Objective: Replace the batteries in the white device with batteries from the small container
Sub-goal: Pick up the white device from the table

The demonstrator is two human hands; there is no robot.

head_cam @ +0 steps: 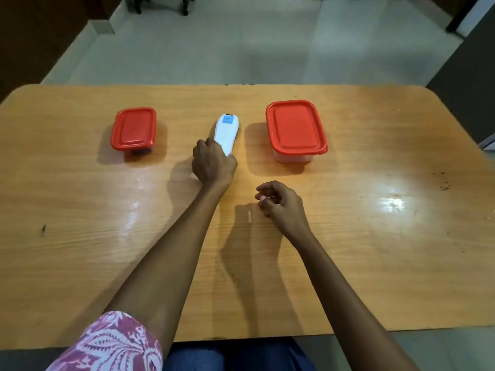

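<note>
The white device (226,131), long with a blue label at its far end, lies at the middle of the wooden table (80,223). My left hand (213,162) is closed around its near end. The small container (134,129) with a red lid stands to the left of the device, lid on, something dark showing through its clear base. My right hand (278,203) hovers just over the table nearer to me, fingers loosely curled and holding nothing.
A larger container (296,128) with a red lid stands to the right of the device, lid on. The table's far edge drops to a pale tiled floor. Dark furniture stands at both sides of the room.
</note>
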